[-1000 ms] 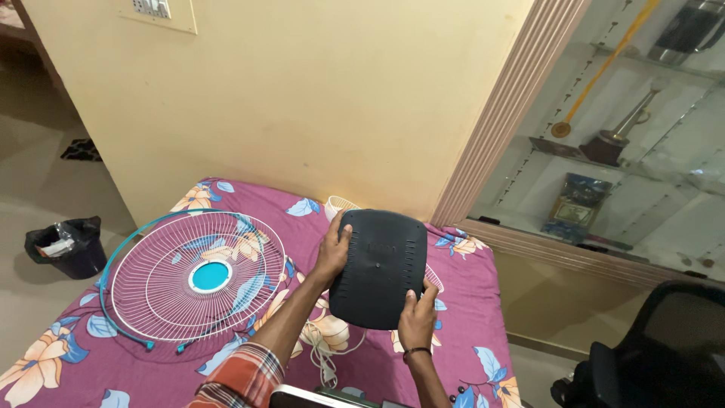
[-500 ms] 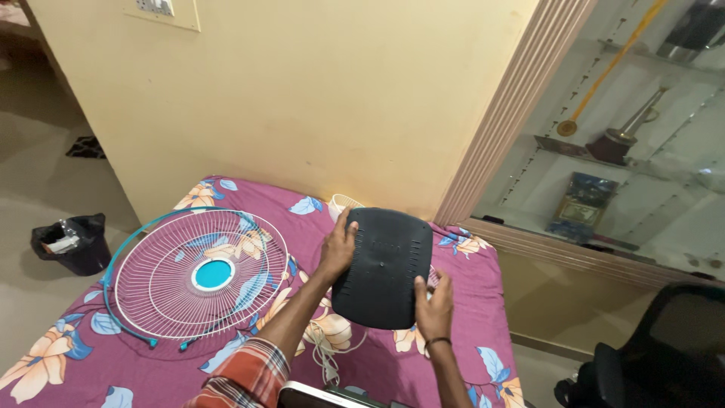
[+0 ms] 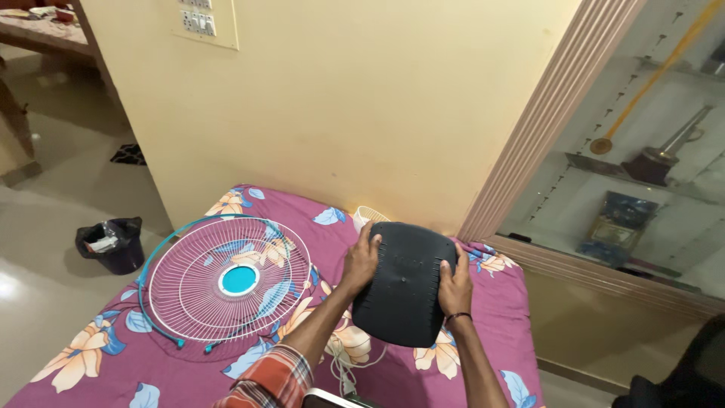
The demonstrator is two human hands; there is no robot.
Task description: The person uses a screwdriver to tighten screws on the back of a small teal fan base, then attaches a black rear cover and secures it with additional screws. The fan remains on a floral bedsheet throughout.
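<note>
- A dark, rounded-square fan base (image 3: 404, 291) is held over the bed, its flat underside turned up toward the camera.
- The base is gripped at its left edge by the left hand (image 3: 361, 261), with the thumb laid on the upper surface and the fingers curled round the rim.
- Its right edge is clasped by the right hand (image 3: 455, 283), palm pressed to the side; a thin band is worn at that wrist.
- A white part of the fan (image 3: 368, 215) is partly hidden behind the base, near the wall.
- A white wire fan guard (image 3: 226, 281) with a teal centre and teal rim is laid flat on the purple flowered bedsheet (image 3: 98, 355), just left of the hands.
- A white cord (image 3: 343, 363) is seen on the sheet below the base.
- A small black bin (image 3: 112, 243) is set on the floor, well to the left.
</note>
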